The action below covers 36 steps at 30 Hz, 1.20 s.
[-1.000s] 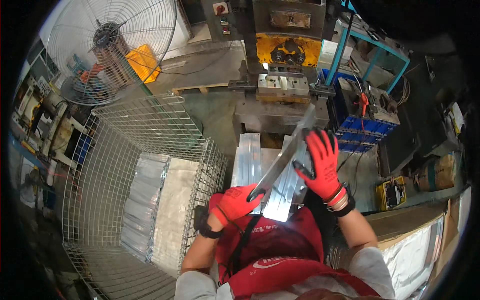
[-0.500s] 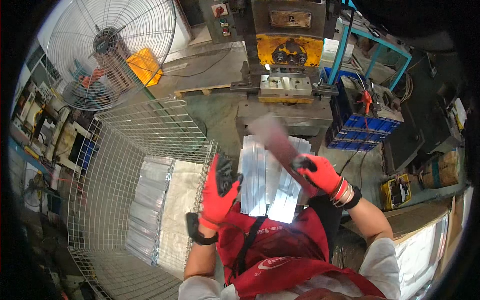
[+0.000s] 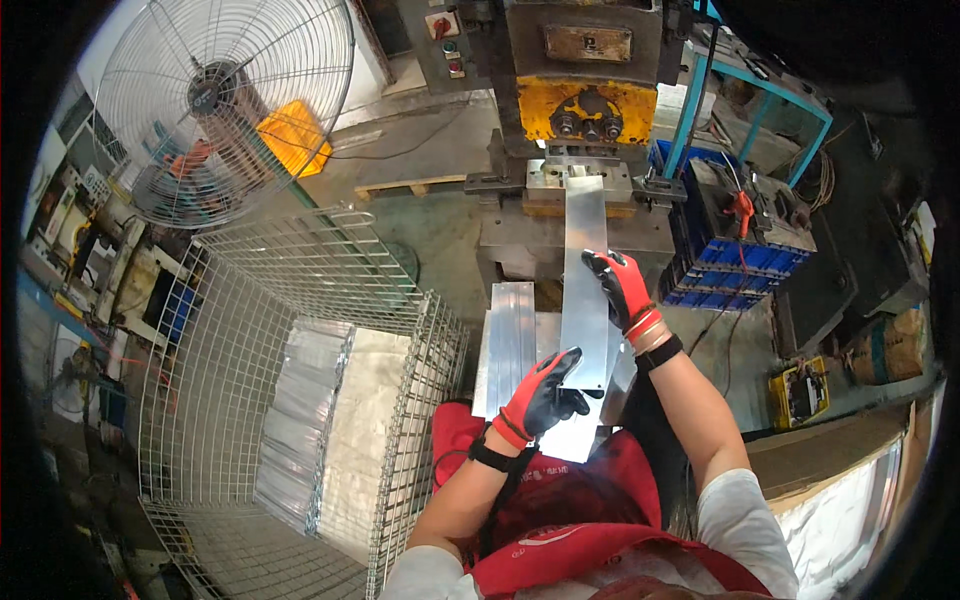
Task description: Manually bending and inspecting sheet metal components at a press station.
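A long flat metal strip (image 3: 584,300) points away from me, its far end over the die block (image 3: 545,180) of the press (image 3: 590,105). My left hand (image 3: 543,395), in a red and black glove, is closed on the strip's near left corner. Farther up, my right hand (image 3: 625,292), gloved the same way, grips its right edge with the thumb on top. Beneath the strip and to its left lie more metal strips (image 3: 512,335), in front of the press and close to my lap. Whether the far end touches the die I cannot tell.
On the left stands a wire mesh basket (image 3: 215,400) holding stacked metal strips (image 3: 300,420) and a pale sheet (image 3: 365,430). Behind it is a large fan (image 3: 215,95). Blue crates (image 3: 720,285) with tools on top stand right of the press. A cardboard box (image 3: 835,455) sits at lower right.
The strip, tilted and blurred in my right hand before, now lies straight with its far end at the die. My left hand, open and empty earlier, has moved right and taken its near end.
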Motion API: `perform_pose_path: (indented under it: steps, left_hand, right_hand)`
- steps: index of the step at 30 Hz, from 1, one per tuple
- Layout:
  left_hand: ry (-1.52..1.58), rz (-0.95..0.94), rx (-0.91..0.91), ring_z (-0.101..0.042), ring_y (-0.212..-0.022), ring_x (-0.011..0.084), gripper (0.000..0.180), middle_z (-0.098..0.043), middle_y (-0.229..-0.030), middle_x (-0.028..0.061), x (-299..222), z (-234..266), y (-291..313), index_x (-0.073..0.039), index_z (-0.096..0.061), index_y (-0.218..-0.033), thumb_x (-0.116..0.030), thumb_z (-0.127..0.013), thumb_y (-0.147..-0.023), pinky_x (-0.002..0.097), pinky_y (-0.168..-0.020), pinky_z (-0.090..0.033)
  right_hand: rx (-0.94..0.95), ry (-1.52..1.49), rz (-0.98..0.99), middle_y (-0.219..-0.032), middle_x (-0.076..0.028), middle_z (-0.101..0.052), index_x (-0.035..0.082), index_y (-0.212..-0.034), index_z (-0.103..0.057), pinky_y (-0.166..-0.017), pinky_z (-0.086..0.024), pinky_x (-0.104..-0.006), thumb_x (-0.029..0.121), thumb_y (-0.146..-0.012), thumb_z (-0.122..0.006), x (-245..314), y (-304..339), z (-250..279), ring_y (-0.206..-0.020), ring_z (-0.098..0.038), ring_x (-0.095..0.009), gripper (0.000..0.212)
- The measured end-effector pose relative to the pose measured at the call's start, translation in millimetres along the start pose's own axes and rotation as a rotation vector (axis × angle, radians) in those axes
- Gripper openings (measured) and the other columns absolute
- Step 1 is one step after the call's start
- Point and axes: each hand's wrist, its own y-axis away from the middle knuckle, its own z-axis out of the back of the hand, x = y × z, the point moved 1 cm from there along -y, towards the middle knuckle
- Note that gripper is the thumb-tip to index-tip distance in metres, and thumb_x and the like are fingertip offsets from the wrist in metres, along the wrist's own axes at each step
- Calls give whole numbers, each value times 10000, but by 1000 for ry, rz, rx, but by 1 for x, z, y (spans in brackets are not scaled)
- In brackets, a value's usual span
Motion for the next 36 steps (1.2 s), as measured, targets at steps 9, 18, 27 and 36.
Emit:
perform_pose_path:
  steps: [9, 18, 27, 36]
  left_hand:
    - [637, 448, 96, -500, -438, 122, 444, -569, -673, 132, -17, -3, -45, -24, -514, -1016, -422, -387, -866, 191, -358, -358]
    - [201, 237, 2, -555, -467, 161, 319, -595, -779, 92, -30, -23, -45, -71, -530, -941, -368, -450, -855, 223, -316, -385]
    - [-6, 41, -276, -469, -305, 152, 414, -527, -493, 82, -19, -22, -51, -56, -530, -795, -453, -428, -847, 205, -259, -294]
    - [-20, 34, -230, -539, -418, 168, 341, -539, -593, 64, -13, -13, -53, -49, -521, -848, -384, -458, -848, 228, -290, -368]
  right_hand:
    - [4, 43, -80, -708, 63, -522, 56, -762, -599, -605, -371, -206, 187, -787, -574, -24, -41, 11, -667, -452, -34, 135]
    - [-27, -58, 118, -708, 23, -583, 22, -790, -635, -603, -397, -231, 151, -784, -546, -25, -39, 9, -643, -506, -67, 157]
    - [-100, -31, 97, -663, 45, -566, 24, -758, -644, -561, -383, -207, 162, -761, -581, -35, -44, 7, -605, -488, -46, 152]
    - [-68, 22, 68, -807, -35, -622, -7, -853, -623, -713, -439, -234, 111, -807, -492, -31, -38, 7, -756, -575, -111, 182]
